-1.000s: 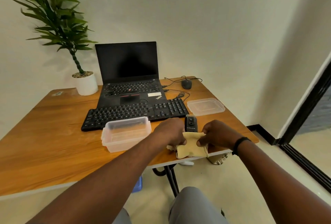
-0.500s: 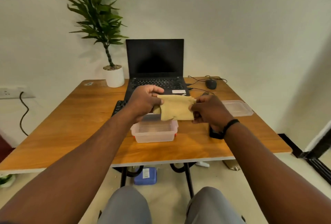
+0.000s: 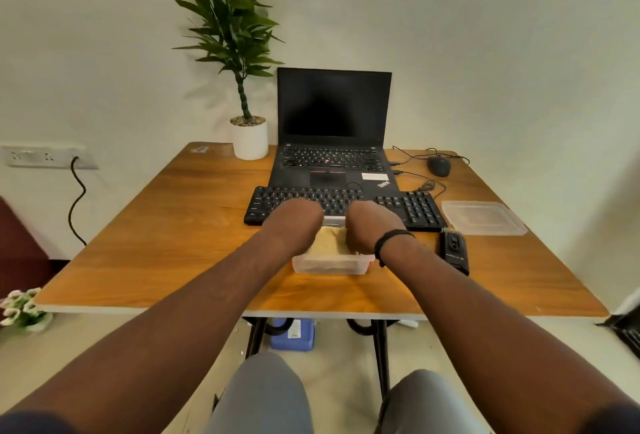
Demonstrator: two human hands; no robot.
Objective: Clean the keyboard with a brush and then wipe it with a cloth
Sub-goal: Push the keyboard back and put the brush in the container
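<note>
Both hands, left hand [image 3: 294, 222] and right hand [image 3: 372, 225], over clear tub [image 3: 329, 265] before keyboard [image 3: 415, 208], on yellow cloth [image 3: 329, 243]; finger state hidden. Brush [image 3: 454, 250] idle right of tub. Judged: wiping either finished or not begun.

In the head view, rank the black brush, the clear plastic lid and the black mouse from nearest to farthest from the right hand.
From the right hand:
1. Black brush, just to its right, near the table's front.
2. Clear plastic lid, farther right.
3. Black mouse, at the back right.

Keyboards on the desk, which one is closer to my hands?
The separate black keyboard, lying in front of the laptop. Both hands overlap its near edge; the laptop's built-in keyboard sits farther back.
</note>
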